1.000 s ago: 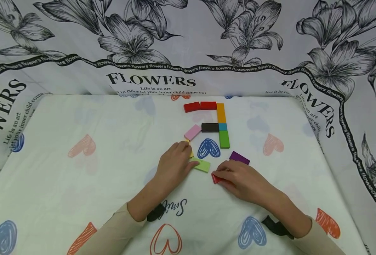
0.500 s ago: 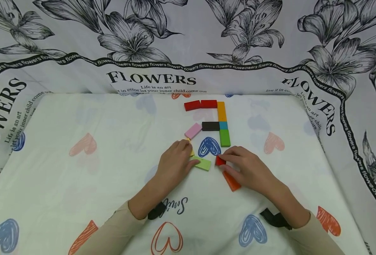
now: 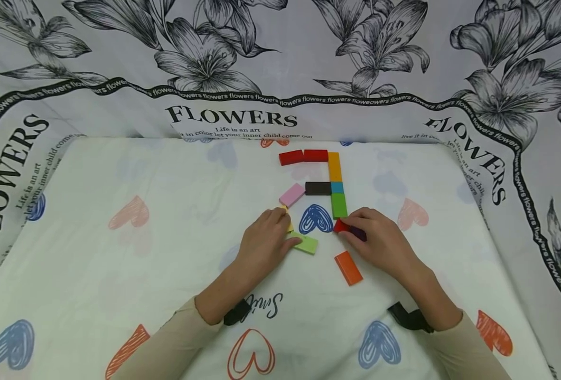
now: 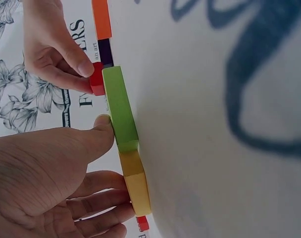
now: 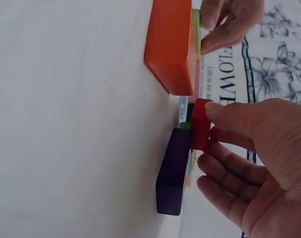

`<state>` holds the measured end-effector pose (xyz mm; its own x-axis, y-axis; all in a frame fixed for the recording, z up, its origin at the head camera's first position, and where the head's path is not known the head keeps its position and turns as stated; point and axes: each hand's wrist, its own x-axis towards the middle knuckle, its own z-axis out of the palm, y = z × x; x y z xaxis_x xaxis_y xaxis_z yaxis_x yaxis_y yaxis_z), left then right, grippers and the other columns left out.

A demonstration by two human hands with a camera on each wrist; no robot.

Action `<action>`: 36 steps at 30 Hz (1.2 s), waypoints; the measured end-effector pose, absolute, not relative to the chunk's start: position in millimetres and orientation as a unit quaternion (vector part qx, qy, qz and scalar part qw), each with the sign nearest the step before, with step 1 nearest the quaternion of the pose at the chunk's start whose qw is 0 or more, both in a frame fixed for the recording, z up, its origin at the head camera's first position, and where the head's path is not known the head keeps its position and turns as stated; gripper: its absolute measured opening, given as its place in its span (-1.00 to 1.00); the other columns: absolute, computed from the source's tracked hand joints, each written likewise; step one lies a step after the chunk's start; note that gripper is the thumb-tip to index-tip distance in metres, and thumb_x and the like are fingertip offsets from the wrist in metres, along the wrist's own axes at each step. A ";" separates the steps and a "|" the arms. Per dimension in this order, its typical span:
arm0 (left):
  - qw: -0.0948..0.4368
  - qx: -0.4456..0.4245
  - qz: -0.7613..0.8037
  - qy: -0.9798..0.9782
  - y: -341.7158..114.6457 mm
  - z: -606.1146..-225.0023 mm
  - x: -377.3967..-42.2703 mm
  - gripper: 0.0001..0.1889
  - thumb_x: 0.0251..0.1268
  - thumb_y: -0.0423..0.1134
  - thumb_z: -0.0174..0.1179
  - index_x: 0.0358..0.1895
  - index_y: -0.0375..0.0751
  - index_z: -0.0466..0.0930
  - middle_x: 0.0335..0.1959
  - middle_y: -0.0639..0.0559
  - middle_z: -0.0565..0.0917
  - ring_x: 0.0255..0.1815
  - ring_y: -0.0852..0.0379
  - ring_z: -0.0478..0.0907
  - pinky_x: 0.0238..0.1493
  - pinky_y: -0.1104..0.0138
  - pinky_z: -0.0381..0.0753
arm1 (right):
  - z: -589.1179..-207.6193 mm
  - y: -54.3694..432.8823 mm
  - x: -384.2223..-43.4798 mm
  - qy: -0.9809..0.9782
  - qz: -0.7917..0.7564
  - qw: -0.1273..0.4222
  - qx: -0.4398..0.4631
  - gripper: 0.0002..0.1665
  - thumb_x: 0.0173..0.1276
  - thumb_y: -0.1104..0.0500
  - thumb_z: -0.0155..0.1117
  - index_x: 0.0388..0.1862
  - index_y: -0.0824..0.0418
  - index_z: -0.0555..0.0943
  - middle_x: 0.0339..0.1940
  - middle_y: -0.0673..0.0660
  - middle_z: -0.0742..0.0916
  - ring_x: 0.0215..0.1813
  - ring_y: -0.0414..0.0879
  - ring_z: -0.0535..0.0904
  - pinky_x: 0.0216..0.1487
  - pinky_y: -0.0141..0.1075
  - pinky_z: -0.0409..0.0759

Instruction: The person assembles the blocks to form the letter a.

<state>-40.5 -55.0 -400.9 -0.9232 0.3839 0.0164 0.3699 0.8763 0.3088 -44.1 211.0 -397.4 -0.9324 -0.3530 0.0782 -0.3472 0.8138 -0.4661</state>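
A small red block point(image 5: 201, 125) is pinched between the thumb and fingers of my right hand point(image 3: 380, 232), just below the green block point(image 3: 339, 206). Close by lies a purple block point(image 5: 174, 171), partly covered by that hand in the head view. My left hand point(image 3: 263, 240) rests beside the yellow block point(image 4: 135, 181) and the lime-green block point(image 4: 120, 106). Its thumb touches the lime block and its fingers touch the yellow one. An orange block point(image 3: 348, 268) lies apart, nearer me than the right hand.
Farther back, two red blocks point(image 3: 316, 155), an orange-yellow block point(image 3: 335, 167), a blue block point(image 3: 337, 187), a black block point(image 3: 318, 188) and a pink block point(image 3: 292, 195) form an angular line. A heart-printed white cloth point(image 3: 176, 253) covers the table, against a floral cloth backdrop point(image 3: 233, 113).
My right hand has carried the red block away from me and rightward, up to the green block. The orange block has come into full view. My left hand stays in place.
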 end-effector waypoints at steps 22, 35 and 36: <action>0.027 0.199 0.152 0.968 -54.6 -400.2 -40.5 -0.47 0.36 0.10 0.42 0.18 -0.23 0.68 0.27 -0.12 0.63 0.21 -0.02 0.59 0.19 0.24 0.76 | -404.0 209.4 -42.0 0.966 -0.197 -0.014 -0.165 -0.64 0.35 0.08 0.56 0.08 0.17 0.83 -0.04 0.17 0.85 -0.03 0.09 0.80 -0.08 -0.04 0.81; 0.026 0.200 0.150 0.968 -55.2 -399.9 -41.0 -0.47 0.36 0.10 0.41 0.18 -0.24 0.68 0.26 -0.13 0.64 0.20 -0.03 0.59 0.20 0.24 0.76 | -398.1 209.8 -37.8 0.968 -0.191 0.011 -0.165 -0.61 0.35 0.18 0.55 0.14 0.24 0.80 -0.04 0.21 0.86 0.02 0.12 0.79 0.04 0.00 0.82; 0.027 0.200 0.150 0.968 -55.2 -400.0 -41.0 -0.46 0.37 0.10 0.41 0.19 -0.24 0.68 0.26 -0.13 0.64 0.20 -0.03 0.59 0.20 0.24 0.76 | -398.2 209.8 -38.0 0.967 -0.195 0.013 -0.165 -0.61 0.35 0.19 0.55 0.13 0.25 0.80 -0.04 0.22 0.86 0.03 0.13 0.79 0.06 0.01 0.81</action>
<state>-41.0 -55.2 -400.0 -0.9183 0.3959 0.0079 0.3798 0.8750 0.3002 -38.0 209.8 -398.2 -0.9450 -0.3248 0.0392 -0.3147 0.8695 -0.3808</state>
